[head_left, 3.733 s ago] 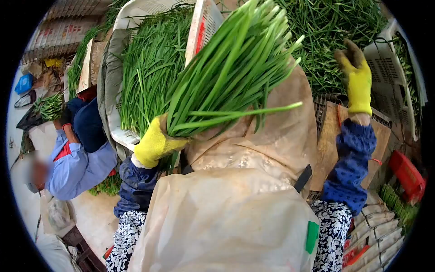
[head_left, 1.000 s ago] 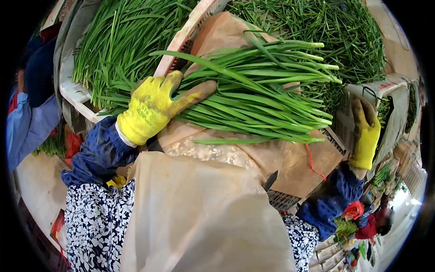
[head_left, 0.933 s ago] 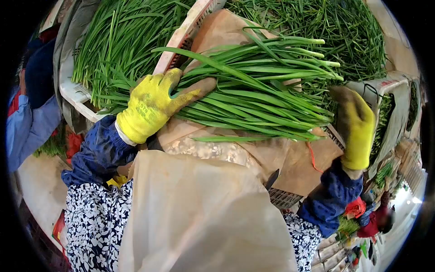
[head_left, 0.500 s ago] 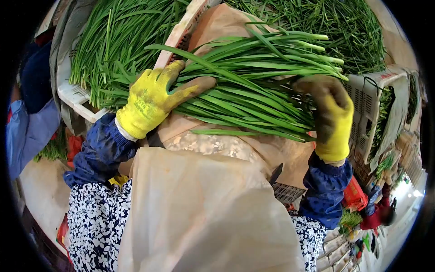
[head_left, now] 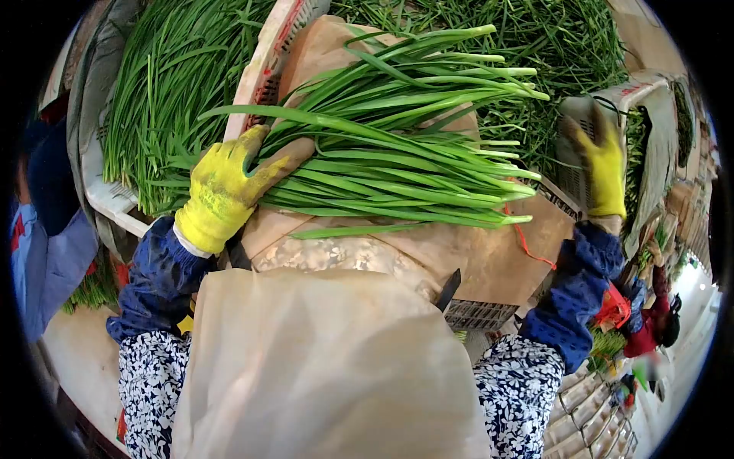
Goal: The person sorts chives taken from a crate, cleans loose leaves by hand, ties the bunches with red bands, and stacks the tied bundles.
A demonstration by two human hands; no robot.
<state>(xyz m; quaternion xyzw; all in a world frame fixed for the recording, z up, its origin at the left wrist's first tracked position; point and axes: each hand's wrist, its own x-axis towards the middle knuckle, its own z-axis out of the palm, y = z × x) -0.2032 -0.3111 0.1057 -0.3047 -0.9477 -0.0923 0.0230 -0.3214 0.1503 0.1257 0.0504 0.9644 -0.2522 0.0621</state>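
A loose bundle of garlic chives lies across brown sheeting, its pale cut ends to the right. My left hand, in a soiled yellow glove, holds the leafy end, with the thumb stretched over the leaves and some fingers hidden. Off to the right, apart from the bundle, my right hand is raised in a matching glove. Its fingers are spread and slightly blurred, and nothing is seen in them. A red tie trails out by the cut ends.
A white crate full of long chives stands at left. Loose green leaves are heaped behind the bundle. Another crate is by my right hand. A dark blade-like piece sticks up near my apron. Another person is far right.
My right hand has let go of the cut ends and moved right, opening. The cut ends now lie spread in two groups. My left hand stays on the leaves.
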